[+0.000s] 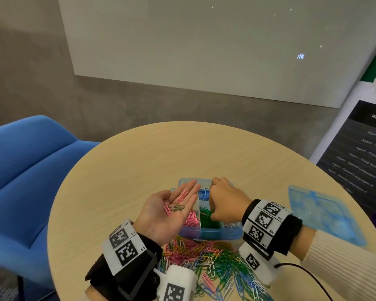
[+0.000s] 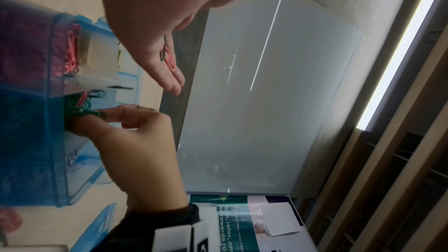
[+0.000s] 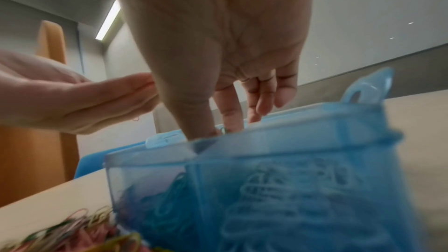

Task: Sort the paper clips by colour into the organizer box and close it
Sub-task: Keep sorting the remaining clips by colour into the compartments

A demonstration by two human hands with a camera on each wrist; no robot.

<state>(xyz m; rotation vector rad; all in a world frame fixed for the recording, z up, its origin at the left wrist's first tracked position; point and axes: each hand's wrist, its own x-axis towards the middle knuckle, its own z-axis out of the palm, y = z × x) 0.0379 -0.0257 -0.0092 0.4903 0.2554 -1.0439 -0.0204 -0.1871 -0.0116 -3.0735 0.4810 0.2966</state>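
My left hand [image 1: 176,198] lies palm up and open over the box's left side. Two pink paper clips [image 1: 182,196] and one green clip [image 1: 177,207] lie loose on the palm. The blue translucent organizer box [image 1: 213,234] stands open at the table's middle, with pink clips [image 1: 191,220], green clips [image 1: 210,222], blue clips [image 1: 204,193] and white clips [image 1: 232,224] in separate compartments. My right hand [image 1: 212,212] reaches down into the green compartment. Its thumb and forefinger [image 2: 101,114] pinch a green clip at the top of that heap. In the right wrist view the fingertips [image 3: 201,131] dip behind the box rim [image 3: 266,137].
The box's blue lid [image 1: 321,213] lies flat on the table to the right. A mixed pile of loose clips [image 1: 206,257] covers the table between the box and me. A blue chair [image 1: 30,181] stands at the left, a dark poster [image 1: 360,159] at the right.
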